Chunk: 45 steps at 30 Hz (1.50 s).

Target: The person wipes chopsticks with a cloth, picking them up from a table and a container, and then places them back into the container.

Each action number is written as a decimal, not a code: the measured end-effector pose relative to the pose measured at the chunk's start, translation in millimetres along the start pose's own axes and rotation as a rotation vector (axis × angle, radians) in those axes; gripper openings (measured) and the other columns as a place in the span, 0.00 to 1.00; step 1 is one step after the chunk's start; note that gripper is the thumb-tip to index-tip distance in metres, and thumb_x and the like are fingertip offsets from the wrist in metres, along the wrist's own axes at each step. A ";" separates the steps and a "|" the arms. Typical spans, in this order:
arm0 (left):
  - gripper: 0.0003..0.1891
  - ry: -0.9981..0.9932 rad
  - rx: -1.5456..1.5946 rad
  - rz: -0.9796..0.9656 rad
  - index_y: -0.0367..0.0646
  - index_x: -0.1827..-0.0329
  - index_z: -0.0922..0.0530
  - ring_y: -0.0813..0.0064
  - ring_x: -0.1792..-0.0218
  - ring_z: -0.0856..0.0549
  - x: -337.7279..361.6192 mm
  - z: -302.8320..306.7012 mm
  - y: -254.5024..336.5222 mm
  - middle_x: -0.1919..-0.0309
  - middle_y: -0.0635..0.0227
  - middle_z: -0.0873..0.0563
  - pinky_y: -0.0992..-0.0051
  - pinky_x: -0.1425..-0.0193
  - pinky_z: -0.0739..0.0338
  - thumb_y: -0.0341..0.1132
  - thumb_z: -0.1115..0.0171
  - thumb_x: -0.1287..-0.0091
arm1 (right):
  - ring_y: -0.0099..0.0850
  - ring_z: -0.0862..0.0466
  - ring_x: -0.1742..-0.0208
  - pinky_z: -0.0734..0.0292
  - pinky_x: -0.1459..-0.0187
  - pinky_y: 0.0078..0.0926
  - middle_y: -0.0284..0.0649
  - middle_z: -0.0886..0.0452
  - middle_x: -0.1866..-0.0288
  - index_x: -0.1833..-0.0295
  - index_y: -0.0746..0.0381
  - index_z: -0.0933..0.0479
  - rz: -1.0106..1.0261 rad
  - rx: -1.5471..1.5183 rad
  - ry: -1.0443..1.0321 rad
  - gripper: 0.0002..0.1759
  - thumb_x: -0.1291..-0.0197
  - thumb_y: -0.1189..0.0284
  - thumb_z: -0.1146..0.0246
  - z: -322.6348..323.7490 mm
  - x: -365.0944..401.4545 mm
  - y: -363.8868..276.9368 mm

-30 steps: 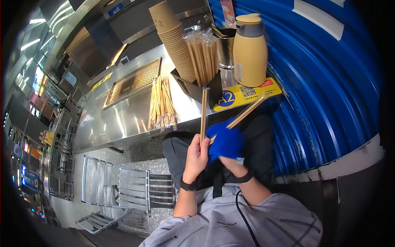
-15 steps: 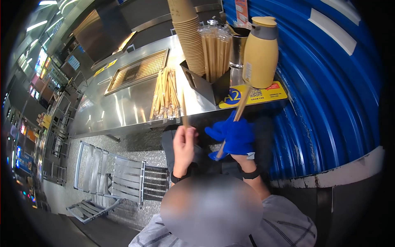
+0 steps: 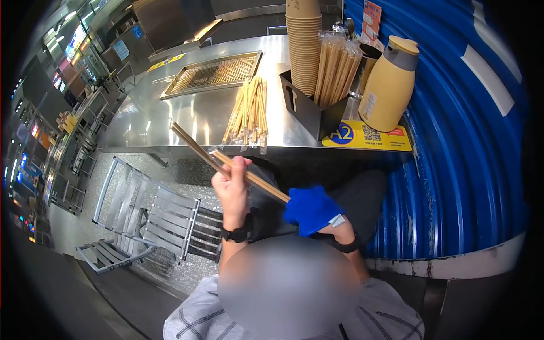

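Note:
My left hand (image 3: 230, 187) is closed around darker chopsticks (image 3: 195, 141), which slant up and left over the table's front edge. A lighter pair of chopsticks (image 3: 263, 184) crosses by its fingertips and runs down right into a blue cloth (image 3: 309, 207). That cloth covers the fingers of my right hand (image 3: 340, 229), wrapped about the pair's lower end; a white tag hangs at its edge. Just beyond, on the metal table (image 3: 187, 133), lies a pile of wrapped chopsticks (image 3: 247, 113). The exact grip under the cloth is hidden.
A black holder (image 3: 309, 110) carries stacked paper cups (image 3: 304, 54) and bundled chopsticks (image 3: 337, 71). Beside it stand a yellow jug (image 3: 391, 85) and a yellow A2 sign (image 3: 368, 136). A grill grate (image 3: 215, 73) is set into the table. Blue corrugated wall (image 3: 453, 170) borders the right; a folding chair (image 3: 170, 221) stands left.
The chopsticks in my left hand have tilted from upright to leaning left. My right hand with the cloth has moved slightly down and left, and its chopsticks now slant toward the left hand.

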State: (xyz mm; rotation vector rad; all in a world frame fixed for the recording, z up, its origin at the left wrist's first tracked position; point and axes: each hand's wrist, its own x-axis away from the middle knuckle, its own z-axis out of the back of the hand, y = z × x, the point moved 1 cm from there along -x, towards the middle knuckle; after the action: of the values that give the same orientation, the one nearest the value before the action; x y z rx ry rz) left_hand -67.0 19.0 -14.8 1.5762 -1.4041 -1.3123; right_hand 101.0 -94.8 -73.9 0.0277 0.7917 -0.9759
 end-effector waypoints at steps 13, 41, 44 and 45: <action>0.15 0.048 -0.073 -0.026 0.40 0.70 0.17 0.93 0.81 0.38 -4.8 0.9 -11.4 0.83 0.85 0.30 0.85 0.77 0.48 0.41 0.41 0.29 | 0.37 0.21 0.61 0.31 0.60 0.32 0.39 0.20 0.60 0.67 0.55 0.23 0.008 -0.119 0.089 0.08 0.53 0.66 0.36 2.5 -13.2 -15.4; 0.15 -0.222 0.009 0.154 0.35 0.48 0.20 0.93 0.80 0.35 -5.6 5.4 -23.2 0.79 0.83 0.28 0.87 0.78 0.43 0.38 0.43 0.28 | 0.35 0.19 0.63 0.26 0.59 0.32 0.37 0.20 0.68 0.70 0.58 0.22 -0.416 -0.527 0.171 0.06 0.57 0.73 0.33 3.5 -8.2 -11.6; 0.11 -0.384 -0.112 0.122 0.36 0.55 0.18 0.92 0.78 0.33 8.1 -19.2 -33.8 0.78 0.81 0.26 0.87 0.76 0.41 0.36 0.43 0.29 | 0.35 0.19 0.69 0.26 0.68 0.27 0.39 0.20 0.72 0.73 0.59 0.22 -0.289 -0.270 0.259 0.05 0.58 0.76 0.33 -9.5 -11.9 -8.8; 0.11 -0.386 -0.003 0.159 0.37 0.56 0.18 0.93 0.81 0.36 9.1 -23.7 -39.7 0.79 0.83 0.27 0.87 0.80 0.46 0.37 0.44 0.28 | 0.34 0.18 0.69 0.25 0.68 0.27 0.40 0.19 0.72 0.72 0.60 0.21 -0.316 -0.329 0.263 0.05 0.58 0.76 0.32 -12.2 -9.5 -5.8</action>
State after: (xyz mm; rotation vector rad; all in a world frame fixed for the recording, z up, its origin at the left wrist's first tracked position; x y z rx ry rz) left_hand -32.6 15.5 -46.7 1.2201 -1.7168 -1.5752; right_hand 86.6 -86.9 -75.1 -0.2662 1.2178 -1.1415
